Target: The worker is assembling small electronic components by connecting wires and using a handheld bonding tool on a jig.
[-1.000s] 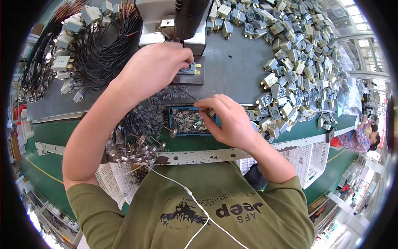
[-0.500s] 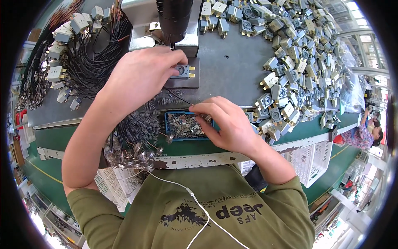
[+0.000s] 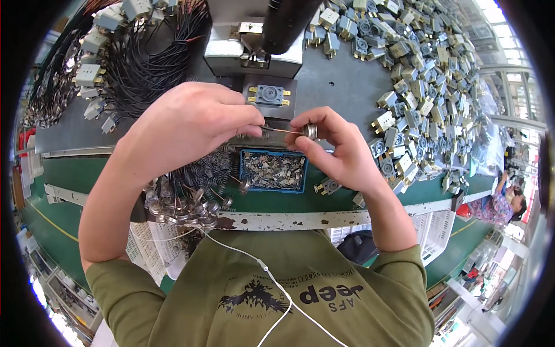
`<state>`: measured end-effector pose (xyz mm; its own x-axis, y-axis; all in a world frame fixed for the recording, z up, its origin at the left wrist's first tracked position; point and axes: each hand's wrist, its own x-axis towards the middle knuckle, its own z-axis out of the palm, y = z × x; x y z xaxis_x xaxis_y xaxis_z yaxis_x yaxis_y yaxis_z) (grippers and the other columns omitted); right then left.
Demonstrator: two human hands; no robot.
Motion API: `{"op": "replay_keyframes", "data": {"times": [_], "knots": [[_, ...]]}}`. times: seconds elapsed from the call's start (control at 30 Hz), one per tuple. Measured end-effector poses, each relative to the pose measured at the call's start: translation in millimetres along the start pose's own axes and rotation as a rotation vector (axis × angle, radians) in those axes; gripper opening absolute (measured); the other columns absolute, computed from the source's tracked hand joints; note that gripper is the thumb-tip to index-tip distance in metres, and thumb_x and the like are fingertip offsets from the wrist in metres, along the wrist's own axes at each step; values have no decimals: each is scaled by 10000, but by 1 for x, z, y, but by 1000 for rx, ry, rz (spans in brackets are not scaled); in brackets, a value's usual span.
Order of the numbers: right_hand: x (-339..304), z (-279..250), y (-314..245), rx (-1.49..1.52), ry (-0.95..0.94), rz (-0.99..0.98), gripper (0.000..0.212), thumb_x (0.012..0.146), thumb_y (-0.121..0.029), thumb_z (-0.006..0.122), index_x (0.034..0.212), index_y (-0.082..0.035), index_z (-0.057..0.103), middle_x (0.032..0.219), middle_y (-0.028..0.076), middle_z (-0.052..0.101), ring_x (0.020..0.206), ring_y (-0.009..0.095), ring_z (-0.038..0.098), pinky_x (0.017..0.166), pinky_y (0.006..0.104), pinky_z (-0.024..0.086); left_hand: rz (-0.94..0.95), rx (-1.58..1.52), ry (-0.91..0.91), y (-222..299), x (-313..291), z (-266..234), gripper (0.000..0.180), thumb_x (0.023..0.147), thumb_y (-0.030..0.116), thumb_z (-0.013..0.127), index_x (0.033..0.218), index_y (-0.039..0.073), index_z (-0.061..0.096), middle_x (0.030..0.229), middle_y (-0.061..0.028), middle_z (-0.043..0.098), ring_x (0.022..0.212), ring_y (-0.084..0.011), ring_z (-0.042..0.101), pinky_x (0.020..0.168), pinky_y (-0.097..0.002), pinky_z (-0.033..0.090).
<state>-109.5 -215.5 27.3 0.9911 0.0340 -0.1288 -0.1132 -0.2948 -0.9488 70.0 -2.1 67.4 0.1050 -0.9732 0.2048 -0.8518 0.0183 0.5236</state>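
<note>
My right hand (image 3: pixel 344 150) pinches a round silvery metal disc (image 3: pixel 310 132) between thumb and fingers. From the disc a thin copper lead (image 3: pixel 287 130) runs left to my left hand (image 3: pixel 202 115), whose closed fingertips grip its dark end. Just beyond both hands a grey block-shaped switch housing (image 3: pixel 269 95), with brass terminals on both sides and a round recess on top, lies on a dark metal plate (image 3: pixel 282 110). The plate sits below a press with a black cylinder (image 3: pixel 289 26). Nearer me is a blue tray (image 3: pixel 272 189) of small metal parts.
Many grey and white housings (image 3: pixel 413 104) are heaped on the right. Bundled black leads (image 3: pixel 139 69) lie at the left. Coil springs (image 3: pixel 217 165) and metal discs on leads (image 3: pixel 185 211) gather at the near edge (image 3: pixel 289 221). Another person (image 3: pixel 494 205) is far right.
My left hand has come away from the housing, and both hands now meet around the disc and its lead. My right hand has moved off the tray. The view has shifted slightly.
</note>
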Motion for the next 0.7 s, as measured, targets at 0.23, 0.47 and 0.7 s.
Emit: {"op": "replay_keyframes", "data": {"times": [0.23,0.47,0.7], "knots": [[18,7,-2,740,-193,177,495,1123,-153,433,1558,55,321,1461,259,540,1360,322,563,1145,434,484,-9,41,-7,-5,-7,-19,130,818,110,776,912,58,703,811,-78,667,785,-303,656,701,-406,524],[18,24,-1,698,4,31,501,1125,-178,442,1556,58,345,1460,259,554,1303,321,611,1096,420,512,1,26,90,-7,-8,-15,138,844,132,761,950,57,717,817,-73,665,806,-293,655,705,-404,520],[13,53,-1,418,618,-192,336,1100,-115,515,1379,70,535,1221,201,696,1106,257,694,1022,402,543,-58,-101,151,-6,-13,19,128,893,146,749,1001,78,739,824,-82,662,788,-296,657,686,-407,517]]}}
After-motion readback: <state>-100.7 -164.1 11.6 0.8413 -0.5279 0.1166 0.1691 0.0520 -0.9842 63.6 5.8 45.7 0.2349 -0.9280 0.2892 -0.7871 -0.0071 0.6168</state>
